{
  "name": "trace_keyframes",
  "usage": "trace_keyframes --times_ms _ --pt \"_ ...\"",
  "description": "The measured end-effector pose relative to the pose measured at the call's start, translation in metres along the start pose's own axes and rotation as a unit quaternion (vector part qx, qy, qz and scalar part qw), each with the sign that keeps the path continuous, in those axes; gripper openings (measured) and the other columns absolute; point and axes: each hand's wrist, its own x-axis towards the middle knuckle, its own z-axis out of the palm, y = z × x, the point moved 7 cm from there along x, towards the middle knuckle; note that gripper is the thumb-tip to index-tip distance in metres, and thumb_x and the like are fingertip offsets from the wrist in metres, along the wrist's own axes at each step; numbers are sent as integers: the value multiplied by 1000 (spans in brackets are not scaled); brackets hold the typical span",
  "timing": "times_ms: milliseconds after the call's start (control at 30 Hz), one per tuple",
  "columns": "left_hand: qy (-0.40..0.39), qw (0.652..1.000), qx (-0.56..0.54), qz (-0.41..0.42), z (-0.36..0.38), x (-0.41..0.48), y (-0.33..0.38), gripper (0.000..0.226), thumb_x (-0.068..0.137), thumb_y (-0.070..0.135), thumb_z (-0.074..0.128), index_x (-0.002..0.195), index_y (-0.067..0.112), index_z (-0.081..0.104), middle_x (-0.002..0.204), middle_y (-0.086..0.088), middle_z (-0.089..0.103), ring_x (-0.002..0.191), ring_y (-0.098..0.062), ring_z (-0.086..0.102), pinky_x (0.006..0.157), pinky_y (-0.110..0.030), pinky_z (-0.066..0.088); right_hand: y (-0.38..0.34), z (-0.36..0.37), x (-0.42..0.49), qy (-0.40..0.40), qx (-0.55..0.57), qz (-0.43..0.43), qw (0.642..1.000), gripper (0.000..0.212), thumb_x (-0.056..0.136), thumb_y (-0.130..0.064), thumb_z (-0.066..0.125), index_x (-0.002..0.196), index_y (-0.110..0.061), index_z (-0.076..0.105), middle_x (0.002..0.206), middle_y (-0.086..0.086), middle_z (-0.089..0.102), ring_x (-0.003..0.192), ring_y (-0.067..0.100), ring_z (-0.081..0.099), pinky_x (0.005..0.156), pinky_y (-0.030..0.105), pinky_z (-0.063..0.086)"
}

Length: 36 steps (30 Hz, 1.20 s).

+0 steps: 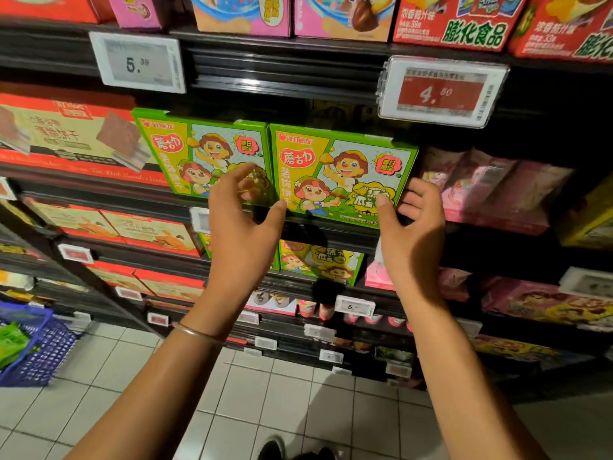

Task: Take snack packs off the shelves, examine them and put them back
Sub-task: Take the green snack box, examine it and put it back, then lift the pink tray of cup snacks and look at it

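Forearms over tiled floor, dark shelves

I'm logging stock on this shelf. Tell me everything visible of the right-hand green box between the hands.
The right green box looks like printed cardboard: green border, yellow panel, two cartoon children with mushrooms, red logo. It stands upright, front outward, on the shelf beside a matching box. The right hand pinches its lower right edge, thumb on the front; the thumb of the left hand touches its lower left corner.
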Motion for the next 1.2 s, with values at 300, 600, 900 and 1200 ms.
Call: trace_keyframes --times_ms 300,600,900,1200 --pt "-15 889 385 248 -17 53 46 73 85 37 75 151 25 44 148 -24 44 134 -52 40 116 -63 31 -13 7 -7 45 -37 4 998 44 97 -18 72 135 -4 55 120 0 66 104 3 63 85 6 47" --pt "-14 895 314 316 -20 59 35 67 85 18 73 148 21 50 133 -22 52 122 -49 45 104 -62 40 -15 13 -13 76 -76 38 994 34 97 -22 71 129 -16 62 108 -19 63 93 -15 61 74 1 45" --pt "79 932 156 317 -15 12 16 65 89 27 71 146 2 52 146 -33 41 139 -49 39 119 -50 26 -7 -26 -19 115 -43 56 991 32 93 -9 74 123 -5 63 119 6 72 110 13 70 94 23 56" --pt "-196 949 -17 247 118 -72 68 45 93 7 71 135 3 57 134 -12 53 127 -20 51 110 -23 39 28 -136 12 200 -131 57 969 39 93 -7 69 129 5 59 132 21 57 127 37 53 110 51 42"
